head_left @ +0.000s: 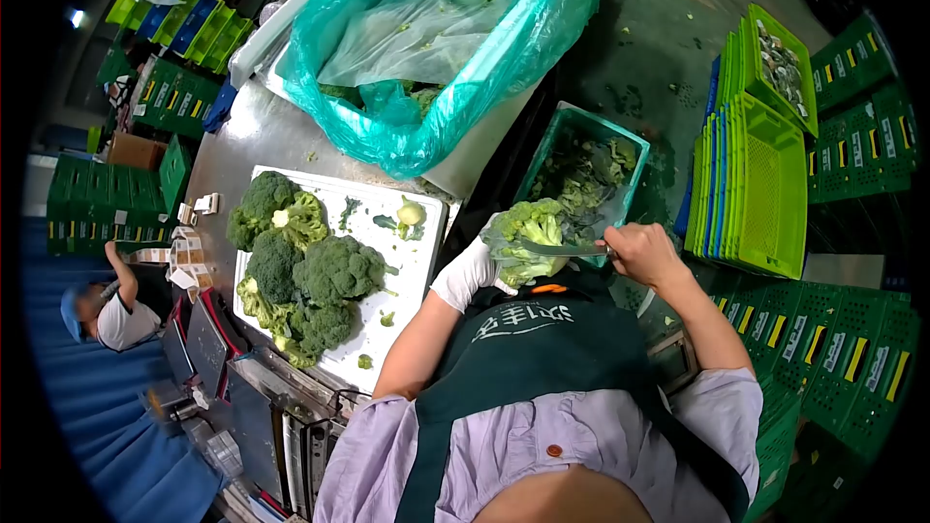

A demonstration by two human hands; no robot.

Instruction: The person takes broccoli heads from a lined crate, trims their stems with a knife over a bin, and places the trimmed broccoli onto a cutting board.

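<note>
My left hand, in a white glove, is wrapped round a broccoli head in front of my apron, its stalk side turned toward the right. Bare, my right hand grips the handle of a knife, whose blade lies against the cut stalks. Below and beyond them, a teal crate holds leaf scraps. Several broccoli heads are piled on a white board at the left, with a cut stalk piece and small bits near them.
A box lined with a teal plastic bag stands on the metal table. Stacked lime crates and dark green crates rise at the right. Another person in a blue cap is at the far left.
</note>
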